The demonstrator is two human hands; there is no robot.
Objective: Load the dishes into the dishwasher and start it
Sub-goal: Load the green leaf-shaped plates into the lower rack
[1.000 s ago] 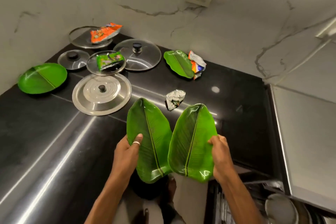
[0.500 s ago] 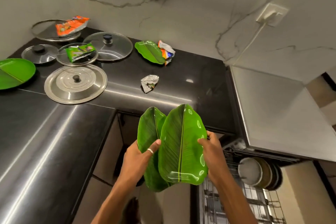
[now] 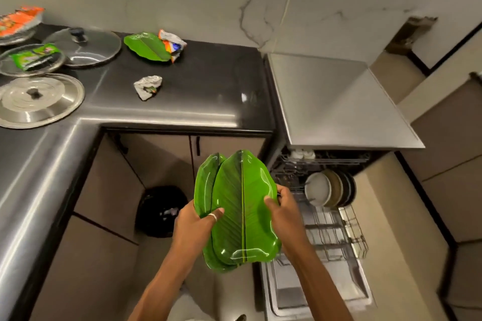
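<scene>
Both hands, left hand (image 3: pixel 194 224) and right hand (image 3: pixel 283 212), clasped the stacked leaf-shaped plates (image 3: pixel 242 211) by their long edges, just left of the dishwasher rack (image 3: pixel 336 232). They looked light, stiff and glossy, probably slippery.

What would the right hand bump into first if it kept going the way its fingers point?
The right hand points left, straight onto the front leaf plate it grips; beyond that, probably the left hand.

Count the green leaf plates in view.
3. Two are stacked in the hands, front plate covering most of the back plate. One plate lies on the counter. More may sit out of frame.
</scene>
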